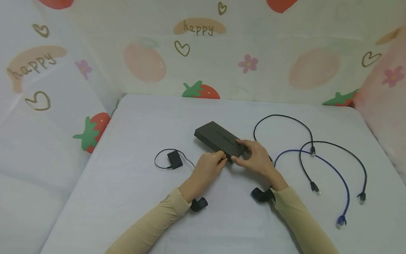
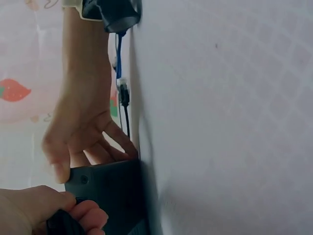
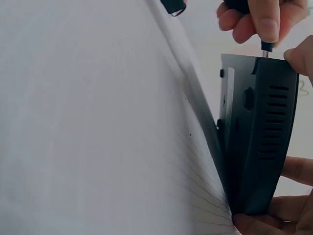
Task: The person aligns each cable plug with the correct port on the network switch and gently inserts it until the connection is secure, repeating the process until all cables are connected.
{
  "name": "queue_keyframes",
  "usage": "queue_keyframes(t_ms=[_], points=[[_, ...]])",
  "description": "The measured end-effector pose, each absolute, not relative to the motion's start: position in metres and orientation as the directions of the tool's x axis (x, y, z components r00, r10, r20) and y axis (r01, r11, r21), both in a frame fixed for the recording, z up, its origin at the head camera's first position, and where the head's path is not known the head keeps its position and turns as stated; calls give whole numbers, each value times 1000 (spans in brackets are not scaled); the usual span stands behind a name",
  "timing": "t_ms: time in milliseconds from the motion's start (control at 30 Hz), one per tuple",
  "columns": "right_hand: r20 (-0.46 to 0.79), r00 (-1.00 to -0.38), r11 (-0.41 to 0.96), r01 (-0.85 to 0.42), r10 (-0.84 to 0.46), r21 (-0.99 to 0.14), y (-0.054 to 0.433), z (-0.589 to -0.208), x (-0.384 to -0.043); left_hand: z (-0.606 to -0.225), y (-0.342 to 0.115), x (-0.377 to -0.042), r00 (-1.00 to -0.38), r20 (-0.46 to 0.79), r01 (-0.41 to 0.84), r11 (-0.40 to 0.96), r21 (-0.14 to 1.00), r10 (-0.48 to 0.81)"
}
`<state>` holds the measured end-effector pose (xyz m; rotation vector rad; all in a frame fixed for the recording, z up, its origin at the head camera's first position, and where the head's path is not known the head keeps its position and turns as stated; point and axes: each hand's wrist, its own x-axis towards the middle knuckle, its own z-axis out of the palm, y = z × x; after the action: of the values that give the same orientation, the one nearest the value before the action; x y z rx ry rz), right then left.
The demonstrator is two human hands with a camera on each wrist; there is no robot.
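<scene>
A dark flat network box [image 1: 219,139] sits at the middle of the white table, its near right side tipped up off the cloth. My right hand [image 1: 257,158] grips the right end of the box, thumb at the near edge and fingers over the top and underneath. Between thumb and fingers, my left hand [image 1: 207,164] pinches a small black power plug [image 3: 267,46] with a metal barrel tip. That tip meets the edge of the box in the right wrist view. A round socket [image 2: 84,179] shows on the box's side face, close to the left fingertips.
A black power adapter [image 1: 174,159] with a thin cord lies left of the box. To the right lie black network cables [image 1: 289,116] and a blue network cable [image 1: 345,183], loosely looped and overlapping. Black wrist cameras [image 1: 261,195] hang below the sleeves.
</scene>
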<state>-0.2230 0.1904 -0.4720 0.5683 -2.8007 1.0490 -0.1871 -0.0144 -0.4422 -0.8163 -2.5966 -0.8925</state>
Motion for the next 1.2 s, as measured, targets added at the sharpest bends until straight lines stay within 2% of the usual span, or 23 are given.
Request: queue_keyframes(t_ms=[167,667,933,1200], points=[[194,-932,696,-358,-306,-622,189,-469,-224,-443,-15,-187,-792,446,604,640,476,416],[161,-939,708,-336,-304,-621,190,-468,-227,-440,-18,-186,-825,414,558,665,496,384],[145,-944,695,-316,-295,-646,192,-468,-228,-438,-21,-185,-800,462,586,664,465,383],[137,-942,688,-318,-305,-652,193,-470,-229,-443,-20,-188,-799,461,589,653,475,385]])
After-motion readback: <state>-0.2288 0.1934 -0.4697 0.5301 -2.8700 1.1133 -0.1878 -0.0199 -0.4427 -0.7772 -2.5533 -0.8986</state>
